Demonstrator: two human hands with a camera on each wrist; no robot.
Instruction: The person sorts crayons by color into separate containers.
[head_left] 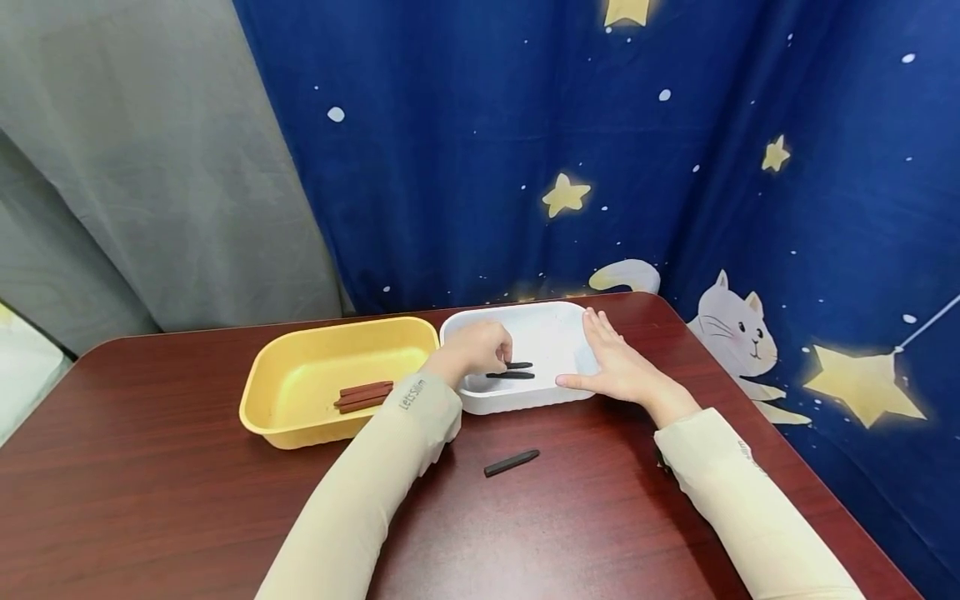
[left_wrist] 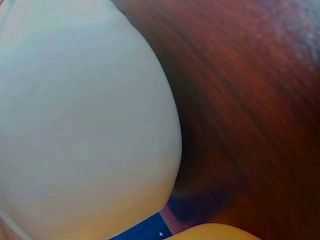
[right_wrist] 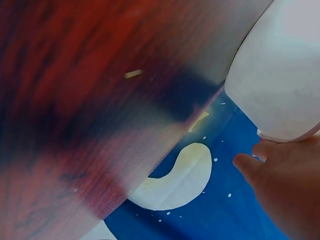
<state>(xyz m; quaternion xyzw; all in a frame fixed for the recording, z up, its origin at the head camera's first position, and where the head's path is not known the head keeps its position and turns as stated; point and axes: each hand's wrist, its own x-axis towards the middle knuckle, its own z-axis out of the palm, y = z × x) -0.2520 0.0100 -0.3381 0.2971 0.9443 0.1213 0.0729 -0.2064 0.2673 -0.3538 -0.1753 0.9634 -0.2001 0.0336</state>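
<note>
My left hand (head_left: 480,346) reaches into the white tray (head_left: 551,312), fingers curled down and pinching the end of a black crayon (head_left: 519,365). Just in front of it, a second black crayon (head_left: 512,376) lies on the tray floor. At the tray's right end rests my right hand (head_left: 618,362), fingers straight along the outer wall and thumb stretched toward the front rim. The right wrist view shows the fingers of that hand (right_wrist: 280,175) against the tray's side (right_wrist: 280,75). A sleeve (left_wrist: 90,110) fills much of the left wrist view, hiding the left hand.
Left of the white tray stands a yellow tray (head_left: 277,367) with several reddish-brown crayons (head_left: 363,396) inside, partly behind my left forearm. One black crayon (head_left: 512,463) lies on the dark red wooden table (head_left: 150,500) in front. A blue curtain (head_left: 480,167) hangs behind.
</note>
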